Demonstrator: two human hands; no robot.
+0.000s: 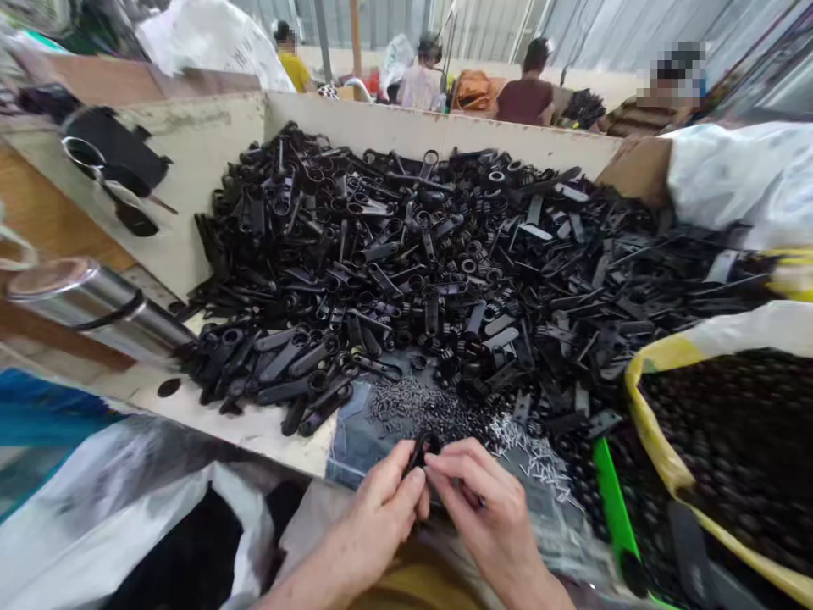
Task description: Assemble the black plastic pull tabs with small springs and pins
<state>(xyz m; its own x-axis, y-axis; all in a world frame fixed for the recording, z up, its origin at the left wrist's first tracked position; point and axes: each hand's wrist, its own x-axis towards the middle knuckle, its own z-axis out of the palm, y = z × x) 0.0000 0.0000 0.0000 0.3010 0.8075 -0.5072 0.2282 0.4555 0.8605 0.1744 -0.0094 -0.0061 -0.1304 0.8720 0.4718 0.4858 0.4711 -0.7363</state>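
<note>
My left hand (384, 500) is closed on a small black plastic part with a ring-shaped end (429, 442), held just above the near edge of the work surface. Against that ring rest the bent fingertips of my right hand (486, 496), its thumb and fingers pinched together; what they hold, if anything, is hidden. Just beyond my hands lie a spread of tiny dark pieces (412, 408) and a scatter of silvery pins (530, 453). A great heap of black plastic parts (381, 254), many with ring ends, fills the surface behind them.
At left a steel flask (102, 301) lies tilted by the heap. To the right stands a yellow-rimmed sack of small black pieces (730, 440), beside a green strip (613, 500). A white bag (241, 517) hangs at lower left. Several people sit beyond the far board (445, 131).
</note>
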